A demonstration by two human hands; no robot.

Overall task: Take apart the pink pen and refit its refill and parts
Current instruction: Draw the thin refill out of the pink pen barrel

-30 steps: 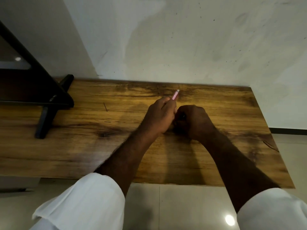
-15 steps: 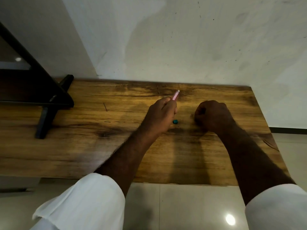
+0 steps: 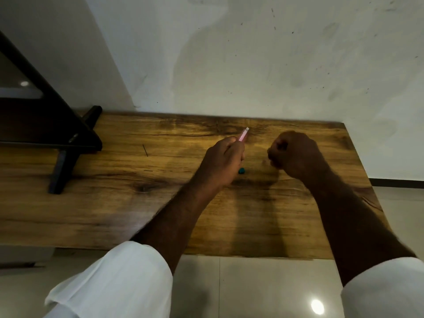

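**Pink pen gripped in the left hand, one part off**

The pink pen [image 3: 243,134] is held upright and tilted away in the left hand [image 3: 221,162], fingers clenched round the barrel so that only its pale top end shows above the knuckles; it stands over the middle of the wooden table [image 3: 114,203], nearer the back edge than the front. A small teal piece [image 3: 241,171] is seen just below that hand, and whether it rests on the wood or is still the pen's lower end cannot be told from this angle. The right hand [image 3: 296,154] is raised just beside, apart from the pen, its fingers curled into a loose fist; whether a part is pinched inside cannot be told.

The barrel is best kept steady and turned only by the fingertips, so that the refill is drawn out straight and any spring is not lost. Loose parts are best laid well in from the table's edges. Both forearms reach forward from white sleeves [image 3: 119,278], wrists lifted off the wood. A dark stand [image 3: 59,143] occupies the back left corner
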